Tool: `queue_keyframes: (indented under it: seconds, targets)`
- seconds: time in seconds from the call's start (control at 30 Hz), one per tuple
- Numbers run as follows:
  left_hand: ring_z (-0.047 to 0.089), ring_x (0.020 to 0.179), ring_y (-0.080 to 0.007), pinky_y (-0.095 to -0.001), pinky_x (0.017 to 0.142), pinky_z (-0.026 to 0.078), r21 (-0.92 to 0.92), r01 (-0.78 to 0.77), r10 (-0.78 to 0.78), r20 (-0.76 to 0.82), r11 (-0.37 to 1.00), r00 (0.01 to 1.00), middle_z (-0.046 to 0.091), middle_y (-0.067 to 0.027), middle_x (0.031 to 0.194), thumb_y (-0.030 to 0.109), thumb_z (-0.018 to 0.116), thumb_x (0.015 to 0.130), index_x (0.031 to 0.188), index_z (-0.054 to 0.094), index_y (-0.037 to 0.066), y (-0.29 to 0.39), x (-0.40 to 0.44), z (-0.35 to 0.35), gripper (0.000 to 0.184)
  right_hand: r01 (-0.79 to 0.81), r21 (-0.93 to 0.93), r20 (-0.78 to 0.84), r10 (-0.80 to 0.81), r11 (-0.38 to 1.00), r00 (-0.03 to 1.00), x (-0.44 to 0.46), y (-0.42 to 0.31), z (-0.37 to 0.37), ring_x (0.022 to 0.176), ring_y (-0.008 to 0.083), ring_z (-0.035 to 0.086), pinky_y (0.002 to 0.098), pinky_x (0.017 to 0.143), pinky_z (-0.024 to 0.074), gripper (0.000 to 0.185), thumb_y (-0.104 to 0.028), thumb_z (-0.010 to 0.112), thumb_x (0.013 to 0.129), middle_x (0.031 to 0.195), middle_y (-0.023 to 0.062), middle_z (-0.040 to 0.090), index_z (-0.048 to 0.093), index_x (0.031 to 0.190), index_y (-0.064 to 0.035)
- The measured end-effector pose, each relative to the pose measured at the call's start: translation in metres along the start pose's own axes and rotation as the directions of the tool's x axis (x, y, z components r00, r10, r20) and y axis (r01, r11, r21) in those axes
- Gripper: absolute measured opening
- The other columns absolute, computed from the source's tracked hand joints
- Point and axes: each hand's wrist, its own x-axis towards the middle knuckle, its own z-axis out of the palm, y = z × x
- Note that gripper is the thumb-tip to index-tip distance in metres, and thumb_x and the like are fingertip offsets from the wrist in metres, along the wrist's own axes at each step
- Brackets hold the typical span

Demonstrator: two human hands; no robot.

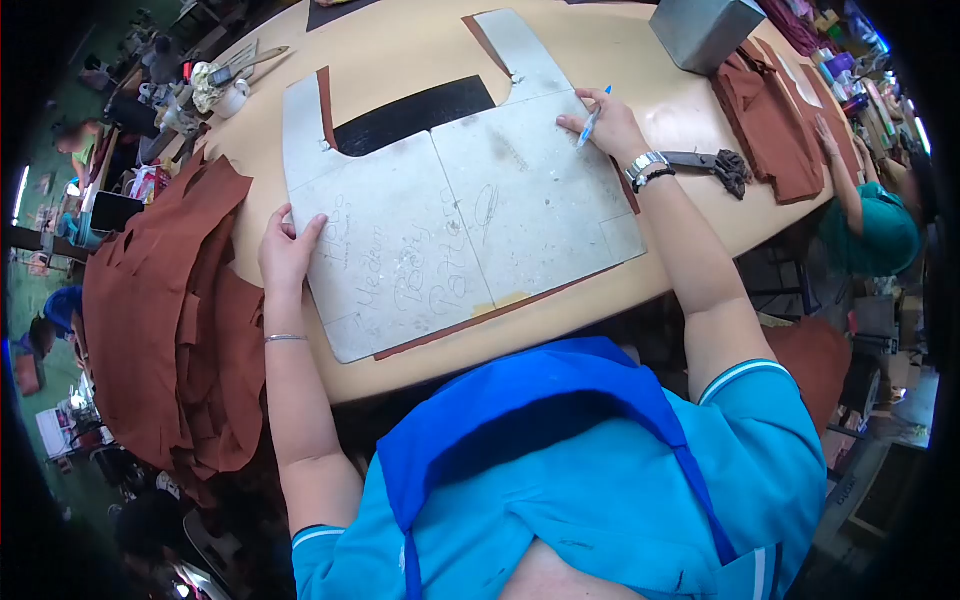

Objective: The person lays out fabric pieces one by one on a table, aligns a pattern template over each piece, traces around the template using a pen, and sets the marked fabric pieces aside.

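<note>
A large grey-white card pattern [400, 225] with handwriting and ruled lines lies on the table, its two straps pointing away from me. Brown leather [326, 105] shows from under its edges. My left hand [289, 248] grips the pattern's left edge, thumb on top and fingers partly hidden at the side. At the upper right edge, my right hand [612, 128] holds a blue-and-white pen [592, 122] between its fingers, with the thumb on the pattern. In the neck opening a black piece [415, 115] is visible.
Stacked brown leather [150, 320] drapes over the table's left side; more brown pieces [775, 130] lie at right. A knife-like tool [690, 159] with a dark wrapped end rests near my right wrist. A grey metal block [706, 32] stands behind. Another person's arm [846, 180] reaches in at right.
</note>
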Motion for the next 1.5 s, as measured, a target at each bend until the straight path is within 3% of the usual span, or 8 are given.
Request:
queue_keyframes:
  seconds: [0.3, 0.47, 0.57, 0.67, 0.8, 1.0, 1.3, 1.5]
  targets:
    - [0.058, 0.068, -0.0158, -0.0310, 0.064, 0.050, 0.199, -0.013, -0.003, 0.078, 0.980, 0.997, 0.059, -0.0042, 0.078, 0.043, 0.079, 0.076, 0.127, 0.058, 0.000, -0.002, 0.012, -0.003, 0.070, 0.026, -0.293, 0.140, 0.016, 0.956, 0.990, 0.013, -0.016, -0.014, 0.110, 0.0312, 0.062, 0.0385, 0.094, 0.0495, 0.076, -0.056, 0.082, 0.067, 0.116, 0.0180, 0.066, 0.064, 0.121, -0.0059]
    - [0.052, 0.059, -0.0099, -0.0274, 0.054, 0.045, 0.110, -0.031, 0.013, 0.161, 0.993, 0.987, 0.054, -0.0010, 0.064, 0.043, 0.080, 0.074, 0.131, 0.055, -0.004, -0.016, 0.023, -0.009, 0.077, 0.014, -0.276, 0.158, 0.031, 0.961, 0.987, 0.016, -0.008, -0.017, 0.111, 0.0326, 0.062, 0.0385, 0.094, 0.0494, 0.074, -0.055, 0.082, 0.067, 0.117, 0.0170, 0.066, 0.065, 0.122, -0.0099]
    - [0.057, 0.062, -0.0125, -0.0298, 0.057, 0.047, 0.183, -0.069, 0.044, 0.135, 0.981, 0.990, 0.062, -0.0051, 0.071, 0.043, 0.082, 0.071, 0.128, 0.057, -0.005, -0.007, 0.017, -0.011, 0.078, 0.063, -0.353, 0.142, -0.014, 0.933, 0.990, 0.022, -0.001, -0.014, 0.112, 0.0336, 0.061, 0.0399, 0.096, 0.0484, 0.074, -0.054, 0.083, 0.066, 0.120, 0.0181, 0.065, 0.065, 0.123, -0.0101]
    - [0.059, 0.064, -0.0131, -0.0301, 0.060, 0.048, 0.073, -0.029, 0.018, 0.153, 0.997, 0.988, 0.064, -0.0062, 0.073, 0.044, 0.084, 0.068, 0.125, 0.059, -0.005, -0.018, 0.021, -0.006, 0.079, 0.104, -0.292, 0.141, -0.064, 0.951, 0.988, 0.028, 0.010, -0.011, 0.114, 0.0333, 0.060, 0.0395, 0.097, 0.0467, 0.075, -0.057, 0.082, 0.066, 0.121, 0.0202, 0.064, 0.065, 0.123, -0.0111]
    - [0.064, 0.072, -0.0178, -0.0321, 0.069, 0.052, 0.189, -0.025, 0.001, 0.128, 0.982, 0.992, 0.066, -0.0044, 0.079, 0.054, 0.082, 0.064, 0.127, 0.062, 0.005, -0.006, 0.012, -0.011, 0.082, 0.042, -0.294, 0.169, 0.009, 0.955, 0.986, 0.030, 0.008, -0.013, 0.104, 0.0298, 0.064, 0.0375, 0.091, 0.0489, 0.073, -0.054, 0.082, 0.068, 0.106, 0.0178, 0.068, 0.064, 0.124, -0.0122]
    - [0.063, 0.073, -0.0143, -0.0305, 0.070, 0.053, 0.100, 0.029, -0.039, 0.097, 0.995, 0.995, 0.064, 0.0000, 0.080, 0.056, 0.082, 0.063, 0.130, 0.060, 0.007, -0.003, 0.000, -0.010, 0.086, 0.001, -0.273, 0.186, 0.052, 0.962, 0.981, 0.040, 0.020, -0.010, 0.091, 0.0247, 0.065, 0.0356, 0.084, 0.0507, 0.070, -0.053, 0.083, 0.069, 0.095, 0.0143, 0.068, 0.065, 0.125, -0.0144]
    - [0.063, 0.072, -0.0165, -0.0326, 0.068, 0.052, 0.184, -0.032, 0.018, 0.075, 0.982, 0.997, 0.064, -0.0016, 0.079, 0.061, 0.081, 0.061, 0.127, 0.063, 0.009, 0.006, -0.006, -0.013, 0.086, -0.052, -0.136, 0.172, 0.075, 0.989, 0.982, 0.036, 0.015, -0.009, 0.057, 0.0114, 0.054, 0.0271, 0.052, 0.0455, 0.067, -0.045, 0.085, 0.070, 0.067, 0.0008, 0.057, 0.064, 0.125, -0.0128]
    - [0.064, 0.077, -0.0187, -0.0339, 0.069, 0.052, 0.225, -0.027, 0.015, 0.054, 0.974, 0.998, 0.065, -0.0048, 0.085, 0.063, 0.081, 0.060, 0.124, 0.065, 0.010, 0.004, -0.007, -0.013, 0.085, -0.049, -0.147, 0.182, 0.076, 0.988, 0.980, 0.035, 0.013, -0.010, 0.056, 0.0119, 0.054, 0.0272, 0.052, 0.0457, 0.067, -0.045, 0.086, 0.070, 0.068, 0.0021, 0.059, 0.064, 0.125, -0.0137]
